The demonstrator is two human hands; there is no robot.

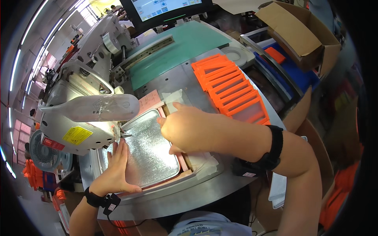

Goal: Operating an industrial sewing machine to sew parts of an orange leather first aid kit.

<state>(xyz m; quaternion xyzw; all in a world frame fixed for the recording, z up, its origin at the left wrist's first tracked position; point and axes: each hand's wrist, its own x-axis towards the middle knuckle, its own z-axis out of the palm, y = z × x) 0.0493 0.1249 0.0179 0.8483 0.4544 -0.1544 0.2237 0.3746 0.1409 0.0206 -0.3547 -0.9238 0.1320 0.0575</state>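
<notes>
A rectangular silver foil panel (pixel 147 153) with rounded corners and a pinkish-orange edge lies under the head of a white sewing machine (pixel 92 128). My left hand (pixel 116 167) is open, its fingers spread flat on the panel's left part, close to the needle area. A small pointed metal part (pixel 126 135) shows just beyond those fingertips. Over the panel's right edge rests my right hand (pixel 187 128), palm down, with fingers apart and partly bent. Its palm side is hidden, and nothing held shows. Under the panel, a pinkish frame (pixel 183 163) runs along the right side.
Overlapping orange frame-shaped pieces (pixel 232 92) lie on the metal table to the right. Behind are a green plate (pixel 181 51) and a lit screen (pixel 163 8). An open cardboard box (pixel 303 35) stands by a blue tray (pixel 291 72) at far right. A fan (pixel 45 149) is left.
</notes>
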